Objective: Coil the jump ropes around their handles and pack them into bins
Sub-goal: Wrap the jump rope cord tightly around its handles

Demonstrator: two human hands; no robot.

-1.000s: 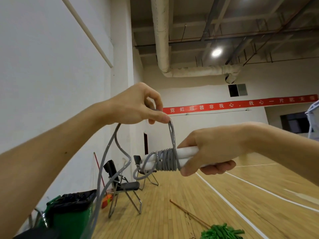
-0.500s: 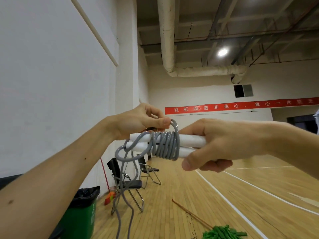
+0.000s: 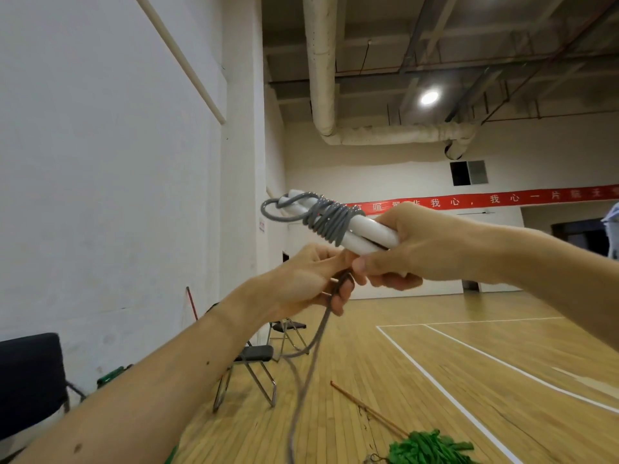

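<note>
Winding step in hand, several turns already on. Right hand (image 3: 418,246) closed around the pair of white handles (image 3: 361,234), held side by side, tips pointing to 10 o'clock. Grey rope (image 3: 330,221) coiled mid-handle, a loose loop at the far tips. Left hand (image 3: 308,279) at 7 o'clock of the coil, fingers pinched on the free rope, which trails to the floor. Next, likely: carry that strand up and over the handles, keeping tension. No bin in view
</note>
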